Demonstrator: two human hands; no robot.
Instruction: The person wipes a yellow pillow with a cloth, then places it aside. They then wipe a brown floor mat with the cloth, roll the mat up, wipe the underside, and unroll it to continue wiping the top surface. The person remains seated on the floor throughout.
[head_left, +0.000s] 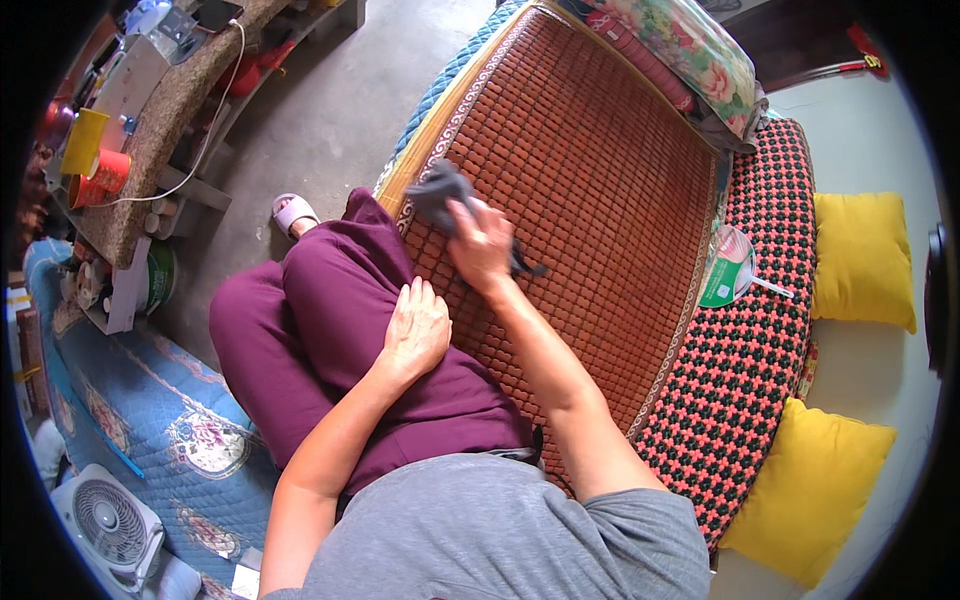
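Note:
My right hand (482, 241) grips a dark grey cloth (441, 193) over a reddish-brown tiled mat (592, 202). The cloth is slightly blurred, and a dark end of it hangs out by the wrist side of the hand. My left hand (417, 326) rests flat on the thigh of the purple trousers (330, 300), palm down, with its fingers close together and nothing seen in it. The mat has a pale scroll-patterned border and lies on a bed with a blue quilted edge (439, 82).
A plastic hand fan (729, 266) lies on the pink-and-black patterned cover (750, 375) at the right, near yellow cushions (862, 259). Floral bedding (701, 60) is at the far end. A cluttered stone-topped counter (161, 124) and an electric fan (110, 517) stand at the left.

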